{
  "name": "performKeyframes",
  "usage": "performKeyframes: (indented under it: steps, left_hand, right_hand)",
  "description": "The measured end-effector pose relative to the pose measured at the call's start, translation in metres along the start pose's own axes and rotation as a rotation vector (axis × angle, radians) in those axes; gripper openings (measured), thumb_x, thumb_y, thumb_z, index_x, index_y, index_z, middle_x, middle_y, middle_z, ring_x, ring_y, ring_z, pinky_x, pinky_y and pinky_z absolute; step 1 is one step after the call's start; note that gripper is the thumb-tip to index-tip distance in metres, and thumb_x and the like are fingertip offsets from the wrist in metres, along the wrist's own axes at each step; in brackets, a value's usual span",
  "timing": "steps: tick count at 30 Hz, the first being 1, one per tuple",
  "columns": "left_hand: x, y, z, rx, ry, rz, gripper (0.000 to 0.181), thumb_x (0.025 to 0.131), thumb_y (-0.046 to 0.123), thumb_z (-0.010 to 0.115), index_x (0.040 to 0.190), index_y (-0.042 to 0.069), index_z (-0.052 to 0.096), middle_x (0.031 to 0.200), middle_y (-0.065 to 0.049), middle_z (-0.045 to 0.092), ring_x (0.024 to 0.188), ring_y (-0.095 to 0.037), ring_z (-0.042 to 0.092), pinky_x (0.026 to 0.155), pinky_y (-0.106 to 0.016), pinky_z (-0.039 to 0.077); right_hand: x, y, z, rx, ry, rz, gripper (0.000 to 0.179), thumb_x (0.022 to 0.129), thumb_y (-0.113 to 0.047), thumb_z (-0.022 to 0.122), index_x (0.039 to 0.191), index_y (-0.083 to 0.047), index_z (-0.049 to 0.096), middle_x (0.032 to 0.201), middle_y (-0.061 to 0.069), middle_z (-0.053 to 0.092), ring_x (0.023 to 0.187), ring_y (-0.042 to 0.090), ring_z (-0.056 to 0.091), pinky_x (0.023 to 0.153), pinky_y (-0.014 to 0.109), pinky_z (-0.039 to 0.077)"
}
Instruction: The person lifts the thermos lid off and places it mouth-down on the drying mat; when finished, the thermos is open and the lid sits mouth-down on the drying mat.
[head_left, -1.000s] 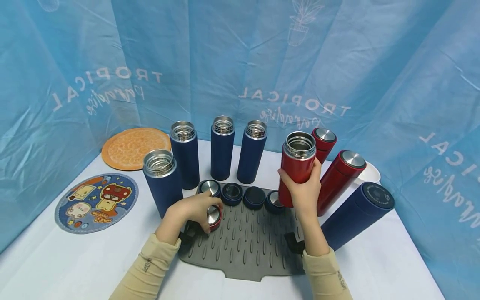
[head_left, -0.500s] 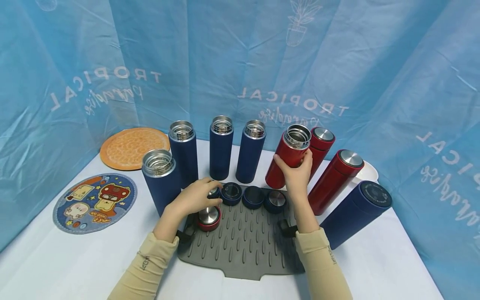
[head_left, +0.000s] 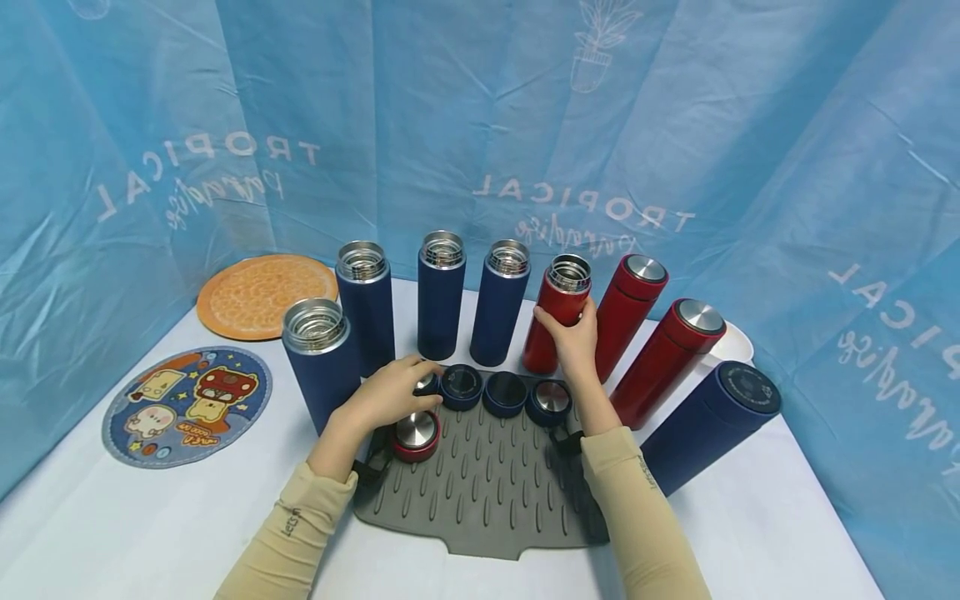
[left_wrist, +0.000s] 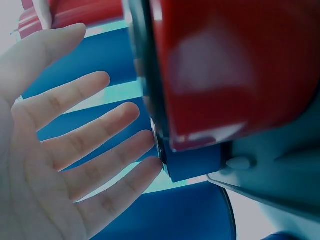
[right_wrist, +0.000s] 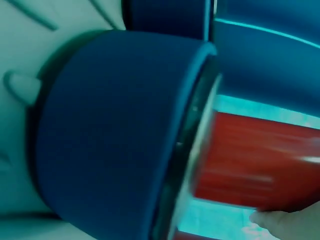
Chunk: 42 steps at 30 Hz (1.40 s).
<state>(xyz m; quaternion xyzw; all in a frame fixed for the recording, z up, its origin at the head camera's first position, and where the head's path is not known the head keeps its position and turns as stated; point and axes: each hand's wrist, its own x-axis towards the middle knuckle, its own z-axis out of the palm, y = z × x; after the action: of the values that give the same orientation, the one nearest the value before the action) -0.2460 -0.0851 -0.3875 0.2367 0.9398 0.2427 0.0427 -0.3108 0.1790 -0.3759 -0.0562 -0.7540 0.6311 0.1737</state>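
Note:
My right hand (head_left: 573, 337) grips a lidless red vacuum flask (head_left: 540, 350) with a bare steel neck, at the right end of a row of open blue flasks (head_left: 440, 308). Thumb and fingers lie on opposite sides of its body, and it stands upright. My left hand (head_left: 390, 396) hovers over the left end of the grey mat, fingers spread and nothing held. Below it sits a red lid (head_left: 416, 431) with a steel top. The left wrist view has the fingers (left_wrist: 90, 120) straight beside that lid. A blue lid (right_wrist: 105, 125) fills much of the right wrist view.
Several blue lids (head_left: 506, 394) line the back of the grey ribbed mat (head_left: 487, 500). Capped red flasks (head_left: 667, 362) and a capped blue flask (head_left: 708, 429) stand at the right, before a white dish (head_left: 738, 343). Left lie an orange round mat (head_left: 266, 296) and a cartoon mat (head_left: 187, 408).
My right hand has carried the red flask back and left from over the mat to the flask row. My left hand has lifted off the red lid, its fingers spreading.

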Motion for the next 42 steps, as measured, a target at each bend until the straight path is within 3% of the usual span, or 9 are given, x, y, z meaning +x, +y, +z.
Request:
performKeyframes:
  steps: [11, 16, 21, 25, 30, 33, 35, 37, 42]
  left_hand:
    - [0.0, -0.001, -0.001, -0.012, -0.01, 0.007, 0.039, 0.086, 0.026, 0.065, 0.12, 0.007, 0.059, 0.123, -0.016, 0.056, 0.11, -0.031, 0.056, 0.089, -0.044, 0.046]
    - [0.0, -0.002, -0.002, -0.016, -0.019, 0.014, 0.04, 0.086, 0.025, 0.064, 0.12, 0.006, 0.059, 0.123, -0.016, 0.056, 0.111, -0.032, 0.055, 0.09, -0.045, 0.046]
    - [-0.001, -0.002, -0.002, -0.022, -0.021, 0.013, 0.038, 0.087, 0.024, 0.064, 0.12, 0.005, 0.059, 0.121, -0.017, 0.056, 0.11, -0.032, 0.055, 0.09, -0.045, 0.046]
    - [-0.002, -0.002, -0.001, -0.023, -0.023, 0.012, 0.038, 0.087, 0.024, 0.064, 0.119, 0.005, 0.059, 0.121, -0.017, 0.056, 0.11, -0.032, 0.055, 0.089, -0.045, 0.046]
    - [-0.002, -0.002, -0.001, -0.017, -0.027, 0.021, 0.038, 0.087, 0.024, 0.064, 0.119, 0.005, 0.059, 0.119, -0.016, 0.057, 0.109, -0.032, 0.055, 0.089, -0.044, 0.046]
    - [-0.002, -0.003, -0.001, -0.011, -0.025, 0.027, 0.038, 0.087, 0.025, 0.063, 0.119, 0.005, 0.059, 0.119, -0.016, 0.057, 0.109, -0.032, 0.055, 0.089, -0.044, 0.046]
    - [-0.002, -0.004, -0.001, -0.008, -0.024, 0.027, 0.038, 0.087, 0.025, 0.063, 0.119, 0.005, 0.059, 0.119, -0.016, 0.057, 0.109, -0.032, 0.055, 0.089, -0.044, 0.046]
    - [-0.001, -0.004, -0.001, -0.005, -0.023, 0.026, 0.038, 0.087, 0.025, 0.063, 0.119, 0.005, 0.059, 0.119, -0.016, 0.057, 0.109, -0.032, 0.054, 0.089, -0.045, 0.046]
    - [-0.001, -0.004, 0.0, -0.007, -0.027, 0.021, 0.038, 0.087, 0.025, 0.063, 0.119, 0.005, 0.059, 0.119, -0.016, 0.056, 0.11, -0.032, 0.054, 0.089, -0.044, 0.046]
  right_hand:
    - [0.01, 0.003, 0.005, 0.022, -0.016, 0.056, 0.072, 0.079, -0.023, 0.072, 0.137, -0.011, 0.031, 0.132, 0.01, 0.045, 0.122, 0.023, 0.044, 0.101, 0.045, 0.037]
    - [0.011, 0.006, 0.006, 0.037, -0.029, 0.042, 0.07, 0.08, -0.021, 0.071, 0.137, -0.011, 0.031, 0.132, 0.01, 0.044, 0.122, 0.023, 0.044, 0.101, 0.045, 0.037]
    - [0.006, 0.005, 0.008, -0.02, 0.002, -0.008, 0.077, 0.081, -0.027, 0.071, 0.141, -0.013, 0.025, 0.136, 0.01, 0.04, 0.125, 0.024, 0.041, 0.102, 0.047, 0.036]
    - [-0.005, 0.001, 0.01, -0.113, 0.137, -0.147, 0.081, 0.081, -0.032, 0.069, 0.145, -0.014, 0.022, 0.139, 0.01, 0.035, 0.128, 0.022, 0.035, 0.103, 0.045, 0.034]
    - [-0.017, -0.007, 0.008, -0.227, 0.433, -0.459, 0.059, 0.085, -0.026, 0.063, 0.136, -0.011, 0.036, 0.135, 0.008, 0.038, 0.127, 0.017, 0.032, 0.106, 0.039, 0.027]
    - [-0.017, -0.005, 0.003, -0.27, 0.565, -0.554, 0.056, 0.086, -0.022, 0.06, 0.135, -0.012, 0.035, 0.141, 0.008, 0.03, 0.131, 0.017, 0.024, 0.109, 0.04, 0.019]
    - [-0.014, -0.001, 0.0, -0.275, 0.605, -0.545, 0.06, 0.087, -0.021, 0.059, 0.139, -0.012, 0.031, 0.146, 0.009, 0.023, 0.134, 0.017, 0.018, 0.11, 0.041, 0.014]
    - [-0.01, 0.004, -0.002, -0.254, 0.602, -0.484, 0.066, 0.087, -0.022, 0.059, 0.143, -0.013, 0.024, 0.15, 0.009, 0.015, 0.137, 0.017, 0.012, 0.111, 0.042, 0.009]
    - [0.002, 0.018, -0.009, -0.171, 0.563, -0.24, 0.086, 0.085, -0.028, 0.064, 0.148, -0.018, 0.006, 0.153, 0.004, 0.006, 0.139, 0.015, 0.005, 0.111, 0.044, 0.006]
